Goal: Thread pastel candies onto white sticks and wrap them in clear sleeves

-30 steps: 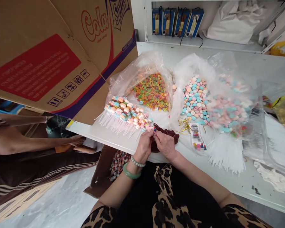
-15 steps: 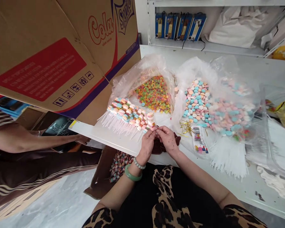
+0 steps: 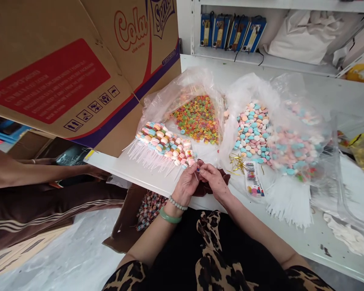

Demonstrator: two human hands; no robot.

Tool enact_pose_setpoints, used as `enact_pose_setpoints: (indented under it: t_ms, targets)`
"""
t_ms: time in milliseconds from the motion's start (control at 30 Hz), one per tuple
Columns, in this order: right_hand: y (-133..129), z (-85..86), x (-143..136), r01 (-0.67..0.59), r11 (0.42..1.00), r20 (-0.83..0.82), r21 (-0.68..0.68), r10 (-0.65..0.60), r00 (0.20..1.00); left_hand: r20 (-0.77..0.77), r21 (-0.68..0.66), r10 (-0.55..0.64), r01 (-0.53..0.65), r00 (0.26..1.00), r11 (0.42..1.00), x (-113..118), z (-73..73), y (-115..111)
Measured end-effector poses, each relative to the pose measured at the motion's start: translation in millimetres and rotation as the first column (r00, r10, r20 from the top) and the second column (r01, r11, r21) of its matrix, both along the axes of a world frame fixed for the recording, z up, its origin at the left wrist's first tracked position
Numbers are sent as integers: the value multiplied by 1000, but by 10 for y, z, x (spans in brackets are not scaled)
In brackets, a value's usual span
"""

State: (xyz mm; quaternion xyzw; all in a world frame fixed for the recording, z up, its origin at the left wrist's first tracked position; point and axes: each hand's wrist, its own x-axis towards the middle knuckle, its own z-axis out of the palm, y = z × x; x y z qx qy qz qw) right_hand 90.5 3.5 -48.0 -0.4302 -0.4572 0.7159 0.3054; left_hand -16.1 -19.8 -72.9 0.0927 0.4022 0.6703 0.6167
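Note:
Both hands meet at the table's near edge, fingertips together. My left hand (image 3: 186,180) is closed in a pinch on a small lollipop (image 3: 197,169), whose white stick shows a little below the fingers. My right hand (image 3: 212,178) pinches at the same lollipop from the other side; most of it is hidden by fingers. Just beyond lies a row of candy lollipops (image 3: 160,141) with pastel candies and white sticks. Under my hands is a dark brown cloth (image 3: 204,188). Gold twist ties (image 3: 238,163) and a printed label card (image 3: 255,180) lie to the right.
Bags hold ring candies (image 3: 197,117) and pastel tablet candies (image 3: 253,125). White sticks (image 3: 289,202) lie at right, near a clear plastic bin (image 3: 341,173). A large cardboard carton (image 3: 79,76) stands at left. Below, an open box holds finished-looking lollipops (image 3: 150,206). A co-worker's arm (image 3: 42,171) reaches in at left.
My hands stay together, with the fingers slightly shifted around the lollipop. At left, the co-worker's arm and hand have moved a little toward the left. The whole view has tilted slightly.

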Motion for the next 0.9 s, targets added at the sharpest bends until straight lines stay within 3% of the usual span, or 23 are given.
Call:
enact_pose_setpoints:
  t_ms: [133, 233, 467, 567, 700, 800, 900]
  targets:
    - [-44, -72, -52, -55, 985, 115, 161, 37, 993, 195, -65, 42, -30, 980, 997, 20, 51, 11]
    - [-75, -154, -74, -51, 967, 233, 249, -8, 973, 232, -95, 74, -53, 970, 994, 44, 100, -7]
    - [-115, -84, 6, -41, 999, 65, 13, 40, 997, 258, -86, -32, 56, 966, 995, -39, 157, -69]
    - [-119, -59, 28, -48, 996, 88, 69, 42, 995, 243, -180, -23, 68, 970, 981, -48, 133, -61]
    - [-131, -95, 11, -70, 992, 133, 105, 56, 990, 72, -285, -17, 37, 997, 958, -21, 81, -60]
    - [-118, -109, -2, -27, 997, 108, 67, 20, 994, 44, -215, -56, 64, 997, 974, -24, 51, -97]
    - [-84, -85, 14, -19, 1000, 45, 10, 19, 999, 83, -122, -154, 164, 985, 979, -72, 43, -141]
